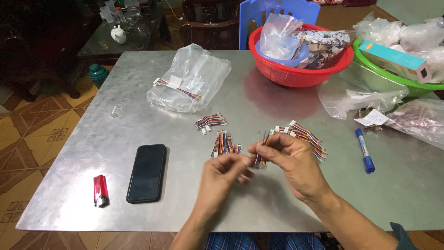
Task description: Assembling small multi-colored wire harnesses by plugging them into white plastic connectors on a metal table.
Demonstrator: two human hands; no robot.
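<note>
Surface: a bare metal bench (277, 106), dull and reflective, standing on a patterned tile floor (27, 134). A blue plastic chair (259, 14) and a dark side table (125, 39) carrying glassware stand behind it.

Containers: a red basket (296, 74) at the far edge holds a blue bowl (289, 55), a clear bag and crumpled wrapping. Beside it, a green basin (393, 81) holds a boxed item and bags. A clear plastic bag (194, 83) on the bench contains coloured wire bundles.

Loose on the bench: a black phone (146, 172), a red lighter (101, 190), a blue marker (364, 150), and further wire bundles (210, 121).

Hands: the right hand (291, 162) pinches a small wire harness (262, 148) upright above the bench, near centre. The left hand (224, 173) has its fingers drawn together at the harness's lower end.
</note>
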